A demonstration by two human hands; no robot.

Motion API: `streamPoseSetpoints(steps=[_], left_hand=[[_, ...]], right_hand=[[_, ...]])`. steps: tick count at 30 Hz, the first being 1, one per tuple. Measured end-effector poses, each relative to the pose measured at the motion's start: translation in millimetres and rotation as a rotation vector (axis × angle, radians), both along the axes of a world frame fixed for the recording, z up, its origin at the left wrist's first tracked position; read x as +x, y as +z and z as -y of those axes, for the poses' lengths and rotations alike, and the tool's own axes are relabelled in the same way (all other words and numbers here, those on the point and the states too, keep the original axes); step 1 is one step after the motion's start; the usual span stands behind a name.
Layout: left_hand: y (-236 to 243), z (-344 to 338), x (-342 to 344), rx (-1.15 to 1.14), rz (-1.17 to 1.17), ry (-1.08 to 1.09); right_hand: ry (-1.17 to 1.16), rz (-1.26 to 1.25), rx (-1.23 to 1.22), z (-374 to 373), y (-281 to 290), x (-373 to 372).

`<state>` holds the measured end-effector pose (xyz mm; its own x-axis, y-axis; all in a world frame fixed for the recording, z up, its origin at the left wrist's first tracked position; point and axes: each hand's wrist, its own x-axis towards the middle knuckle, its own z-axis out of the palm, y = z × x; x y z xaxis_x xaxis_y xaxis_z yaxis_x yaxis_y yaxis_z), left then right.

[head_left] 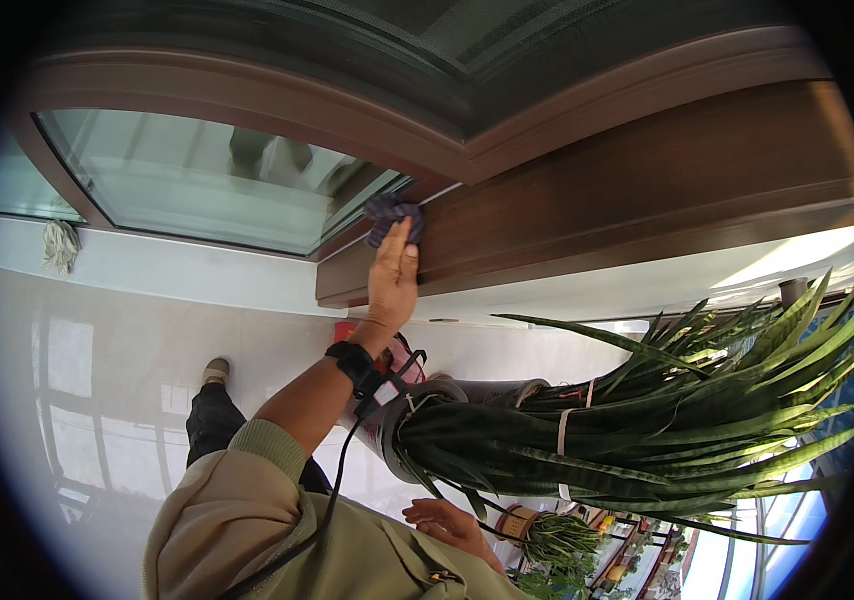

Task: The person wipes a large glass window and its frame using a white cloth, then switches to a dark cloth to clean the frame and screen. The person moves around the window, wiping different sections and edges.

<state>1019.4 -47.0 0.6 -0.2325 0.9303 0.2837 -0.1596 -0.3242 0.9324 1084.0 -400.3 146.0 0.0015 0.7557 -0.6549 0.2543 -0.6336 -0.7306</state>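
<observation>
My left hand (394, 280), with a black watch on its wrist, presses a bunched dark checked cloth (393, 218) against the brown frame. The cloth sits where the glass pane (217, 185) meets the wide brown ledge (597, 190). My fingers lie over the cloth and hide part of it. Low in the view, my right hand (452, 528) hangs close to my body, holding nothing, its fingers loosely bent and a little apart. Beside it, long leaves of a snake plant (547, 450) stretch to the right.
Grey pots (487, 392) with tall tied leaves stand right of my left forearm. A black cable (337, 480) runs along my sleeve. A whitish rag (61, 247) hangs at the far left below the window. Smaller potted plants (562, 540) stand lower right. Shiny pale floor tiles (97, 400) lie left.
</observation>
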Motion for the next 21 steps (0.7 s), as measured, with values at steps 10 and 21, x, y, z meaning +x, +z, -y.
streamPoseSetpoints(steps=[10,21], left_hand=[[99,55,0,0.095,0.161,-0.113],[105,43,-10,0.378,-0.119,0.215]], right_hand=[[-0.05,-0.06,-0.041,47,-29,15],[-0.192,-0.135,-0.041,114,-58,46]])
